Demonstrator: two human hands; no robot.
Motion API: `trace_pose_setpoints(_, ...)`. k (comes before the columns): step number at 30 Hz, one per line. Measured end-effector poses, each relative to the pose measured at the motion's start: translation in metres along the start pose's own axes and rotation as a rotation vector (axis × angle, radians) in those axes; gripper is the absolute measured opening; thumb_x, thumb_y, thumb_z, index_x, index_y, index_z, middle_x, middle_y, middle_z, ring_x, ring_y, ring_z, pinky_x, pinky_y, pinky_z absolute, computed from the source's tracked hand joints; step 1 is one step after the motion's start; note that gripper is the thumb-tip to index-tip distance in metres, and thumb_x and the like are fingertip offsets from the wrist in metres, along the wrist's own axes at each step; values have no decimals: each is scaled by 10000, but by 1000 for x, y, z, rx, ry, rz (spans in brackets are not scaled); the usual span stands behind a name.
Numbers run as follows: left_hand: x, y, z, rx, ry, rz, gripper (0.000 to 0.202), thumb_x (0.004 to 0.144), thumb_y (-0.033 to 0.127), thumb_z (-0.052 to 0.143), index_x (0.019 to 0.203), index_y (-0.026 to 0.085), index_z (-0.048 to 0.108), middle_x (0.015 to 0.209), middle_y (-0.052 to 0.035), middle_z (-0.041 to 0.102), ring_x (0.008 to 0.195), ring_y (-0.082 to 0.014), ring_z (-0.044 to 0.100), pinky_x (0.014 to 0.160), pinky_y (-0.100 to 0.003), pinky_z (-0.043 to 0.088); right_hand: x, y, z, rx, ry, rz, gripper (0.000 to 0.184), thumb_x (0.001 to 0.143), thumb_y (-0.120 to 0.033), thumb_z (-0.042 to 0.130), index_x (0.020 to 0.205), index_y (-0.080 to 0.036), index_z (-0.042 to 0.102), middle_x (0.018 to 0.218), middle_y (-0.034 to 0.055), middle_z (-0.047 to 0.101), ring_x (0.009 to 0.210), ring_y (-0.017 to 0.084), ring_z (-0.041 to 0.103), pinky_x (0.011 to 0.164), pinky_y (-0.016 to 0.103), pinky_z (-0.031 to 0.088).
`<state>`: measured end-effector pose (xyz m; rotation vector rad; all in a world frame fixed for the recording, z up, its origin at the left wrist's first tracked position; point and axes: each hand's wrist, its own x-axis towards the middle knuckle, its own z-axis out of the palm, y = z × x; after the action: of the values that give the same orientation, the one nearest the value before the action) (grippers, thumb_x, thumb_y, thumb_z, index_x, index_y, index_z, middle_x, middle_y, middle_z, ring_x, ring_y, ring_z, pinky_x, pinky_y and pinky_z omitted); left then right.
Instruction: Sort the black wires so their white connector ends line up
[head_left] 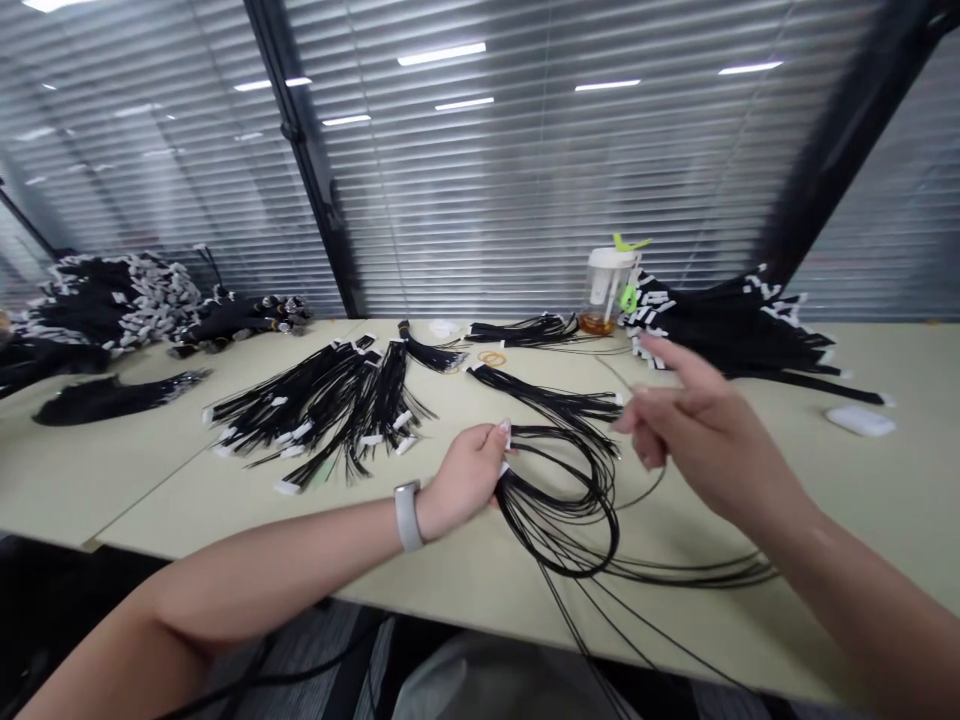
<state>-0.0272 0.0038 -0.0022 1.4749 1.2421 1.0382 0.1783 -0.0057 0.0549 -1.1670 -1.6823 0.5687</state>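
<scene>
My left hand (472, 470), with a grey watch band on its wrist, is closed on the white-connector end of a black cable bundle (600, 540). The cables loop out to the right, and some loose ends hang over the table's front edge. Right of the loop is my right hand (682, 430), slightly blurred, its index finger stretched out and the other fingers curled. A thin black wire (646, 492) runs from the bundle up to these curled fingers, and a faint strand shows beyond them. The exact grip on it is partly hidden.
Black cable bundles with white connectors (322, 400) lie left of centre. More piles stand at the far left (112, 300) and back right (735, 320). A cup (604, 290) with amber liquid, yellow rubber bands (491, 358) and a white object (860, 420) are on the table.
</scene>
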Motion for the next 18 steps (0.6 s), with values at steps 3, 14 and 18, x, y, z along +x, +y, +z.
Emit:
trace_pose_setpoints(3, -3, 2, -1, 18, -5, 42, 425, 818, 536, 353, 621, 166, 418, 490, 44, 369, 410, -77, 350, 379, -204, 298, -6, 3, 15, 7, -233, 69, 259, 837, -327, 448, 1008, -167, 560, 696, 22, 636, 590, 135, 591, 581, 266, 466)
trace_pose_setpoints(14, -16, 8, -3, 146, -19, 257, 374, 879, 414, 326, 607, 163, 378, 569, 37, 396, 558, -81, 366, 550, -210, 322, -18, -8, 36, -310, -266, -89, 259, 840, -314, 450, 650, -180, 564, 570, -37, 560, 532, 91, 478, 525, 224, 332)
trace_pose_setpoints(18, -18, 9, -3, 196, -25, 277, 366, 883, 395, 324, 608, 163, 389, 567, 38, 405, 557, -83, 373, 550, -209, 317, -19, -8, 39, -327, -266, -108, 266, 847, -302, 446, 637, -176, 551, 550, -41, 535, 515, 84, 451, 519, 222, 309)
